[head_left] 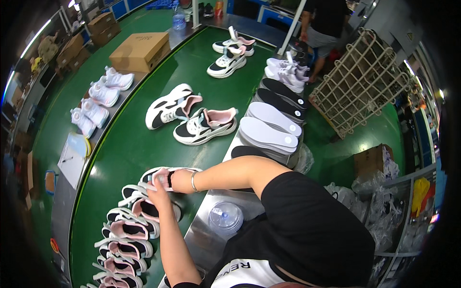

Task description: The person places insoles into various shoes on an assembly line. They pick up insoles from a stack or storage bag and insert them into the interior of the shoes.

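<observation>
A black-and-white sneaker [149,174] with pink lining lies across the green table [139,144] at the head of a row. My left hand [157,190] is closed on the near side of this sneaker, by its tongue and opening. Into the opening reaches my right hand [180,181], its fingers hidden by the shoe. Just below my hands stands another sneaker [146,210] of the same kind, with several more lined up toward me. Beyond my hands rests a loose pair, a left sneaker [168,108] tipped on its side and a right sneaker [204,127] upright.
Insole stacks, grey [266,133] and black [283,96], lie on the right ledge near lavender sneakers [288,74]. A clear plastic container [225,217] stands by my body. White sneakers [91,113], papers [72,158] and a carton [139,49] line the left. A person [329,24] stands behind a wire cage [360,81].
</observation>
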Demonstrator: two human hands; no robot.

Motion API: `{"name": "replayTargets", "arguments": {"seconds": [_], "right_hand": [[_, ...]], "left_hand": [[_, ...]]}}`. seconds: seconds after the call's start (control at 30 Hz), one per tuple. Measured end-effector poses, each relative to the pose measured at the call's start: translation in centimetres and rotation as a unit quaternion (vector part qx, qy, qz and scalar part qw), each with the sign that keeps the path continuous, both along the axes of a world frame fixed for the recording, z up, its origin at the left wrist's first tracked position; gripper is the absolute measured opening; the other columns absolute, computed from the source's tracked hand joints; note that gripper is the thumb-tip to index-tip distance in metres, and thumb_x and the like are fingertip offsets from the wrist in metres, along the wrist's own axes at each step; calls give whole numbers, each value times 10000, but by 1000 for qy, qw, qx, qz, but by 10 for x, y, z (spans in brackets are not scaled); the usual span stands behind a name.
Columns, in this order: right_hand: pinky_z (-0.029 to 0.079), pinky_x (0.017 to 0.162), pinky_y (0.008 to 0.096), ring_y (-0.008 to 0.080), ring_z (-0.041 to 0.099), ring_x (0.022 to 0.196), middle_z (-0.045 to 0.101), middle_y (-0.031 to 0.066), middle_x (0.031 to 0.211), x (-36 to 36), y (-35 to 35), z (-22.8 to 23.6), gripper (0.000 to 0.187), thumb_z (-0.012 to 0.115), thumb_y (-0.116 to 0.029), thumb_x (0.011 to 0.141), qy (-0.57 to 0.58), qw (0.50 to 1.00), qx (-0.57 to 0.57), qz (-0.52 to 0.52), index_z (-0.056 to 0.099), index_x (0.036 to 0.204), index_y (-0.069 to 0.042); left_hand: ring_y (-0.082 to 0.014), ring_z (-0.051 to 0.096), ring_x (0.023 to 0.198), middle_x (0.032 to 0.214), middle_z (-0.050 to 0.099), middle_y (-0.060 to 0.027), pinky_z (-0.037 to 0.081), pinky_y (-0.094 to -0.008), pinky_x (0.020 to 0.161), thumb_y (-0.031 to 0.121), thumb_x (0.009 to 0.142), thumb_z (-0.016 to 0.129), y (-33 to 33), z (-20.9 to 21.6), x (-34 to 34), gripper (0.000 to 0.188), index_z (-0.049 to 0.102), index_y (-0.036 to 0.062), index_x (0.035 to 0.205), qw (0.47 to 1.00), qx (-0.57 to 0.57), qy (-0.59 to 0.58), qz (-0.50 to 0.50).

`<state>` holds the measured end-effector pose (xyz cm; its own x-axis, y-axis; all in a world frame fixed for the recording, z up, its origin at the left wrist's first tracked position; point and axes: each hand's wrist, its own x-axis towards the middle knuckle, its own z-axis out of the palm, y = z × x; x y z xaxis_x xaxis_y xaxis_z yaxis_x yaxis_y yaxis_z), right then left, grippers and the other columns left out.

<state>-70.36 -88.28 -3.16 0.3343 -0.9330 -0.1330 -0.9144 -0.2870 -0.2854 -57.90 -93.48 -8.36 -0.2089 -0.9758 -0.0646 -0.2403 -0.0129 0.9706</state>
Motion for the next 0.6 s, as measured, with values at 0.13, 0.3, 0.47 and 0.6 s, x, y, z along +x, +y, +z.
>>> {"name": "replayTargets", "arguments": {"seconds": [0.13,0.3,0.47,0.6], "right_hand": [[471,581,341,234,593,641,602,82,700,-7,8,-2,109,522,-149,690,2,1000,-11,-2,612,721,-96],[476,625,316,210,610,695,629,79,783,3,-15,-39,132,550,-127,681,128,985,113,-25,653,762,-115],[394,833,295,193,500,1005,486,67,1144,-8,-20,-63,376,513,-198,702,7,989,144,-33,521,1073,-140],[363,881,283,198,440,1077,387,103,1230,22,-28,-25,460,403,-269,743,-143,972,133,-127,389,1179,-124]], "left_hand": [[-155,508,716,812,529,-104,420,-266,629,172,823,468,12,20,-13,257,467,-71,907,999,34,10,-7],[-153,487,671,766,524,-99,405,-269,600,165,813,465,12,22,-12,231,487,-59,864,1000,-1,-18,-19],[-172,499,708,796,534,-119,412,-293,630,191,804,482,13,15,-17,283,493,-75,900,999,-9,-35,-25],[-191,509,774,868,549,-122,417,-306,684,195,816,462,8,10,6,297,513,-61,957,1000,-14,12,25]]}}
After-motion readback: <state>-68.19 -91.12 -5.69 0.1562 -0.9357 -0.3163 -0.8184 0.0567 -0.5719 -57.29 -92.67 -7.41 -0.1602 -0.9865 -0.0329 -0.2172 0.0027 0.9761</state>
